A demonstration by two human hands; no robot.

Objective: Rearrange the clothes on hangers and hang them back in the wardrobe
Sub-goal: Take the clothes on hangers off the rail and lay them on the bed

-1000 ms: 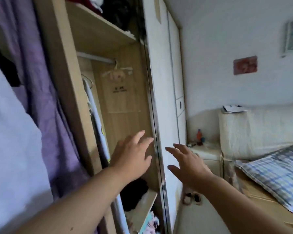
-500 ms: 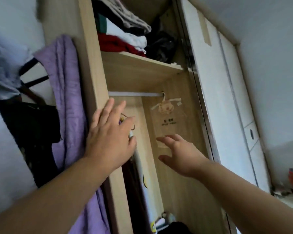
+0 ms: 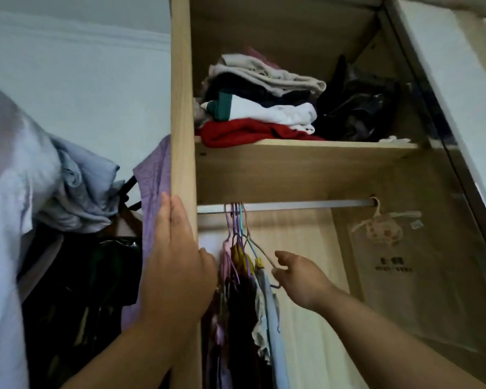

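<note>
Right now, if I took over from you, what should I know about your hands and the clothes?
Left hand: flat against the wardrobe side panel, holding nothing.
Right hand: fingers at the outermost hanger; grip unclear.
Hung clothes bunch at the left end of the rail.
Done: several garments on the rail.
To do: maybe the loose clothes outside the wardrobe.

folded clothes (image 3: 260,108) on shelf (image 3: 306,148); hangers (image 3: 240,228) on rail (image 3: 306,205) below

Wardrobe (image 3: 183,108) matt pale wood; rail (image 3: 292,206) smooth shiny metal; folded clothes (image 3: 258,108) soft cloth.
</note>
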